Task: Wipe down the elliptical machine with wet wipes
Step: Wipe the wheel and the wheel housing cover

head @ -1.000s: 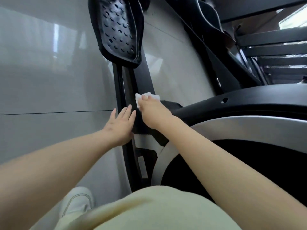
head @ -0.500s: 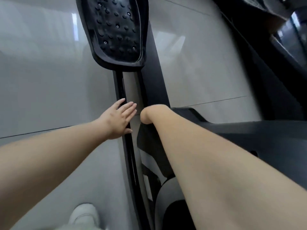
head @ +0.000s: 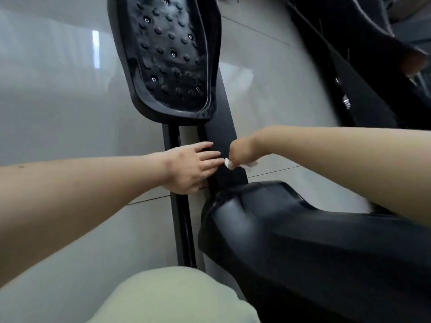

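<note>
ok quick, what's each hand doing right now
Left hand: open, straight fingers resting on the pedal rail.
Right hand: closed on the wet wipe.

The pedal [head: 168, 57] is black plastic, studded and rough, its rim shiny. The rails [head: 182, 229] look like matt black metal. The cover [head: 291, 241] is smooth black plastic with a dull sheen. The floor tiles [head: 58, 101] are glossy. My wipe [head: 229, 164] is soft white cloth; my trousers [head: 177, 297] are pale matt cloth.
</note>
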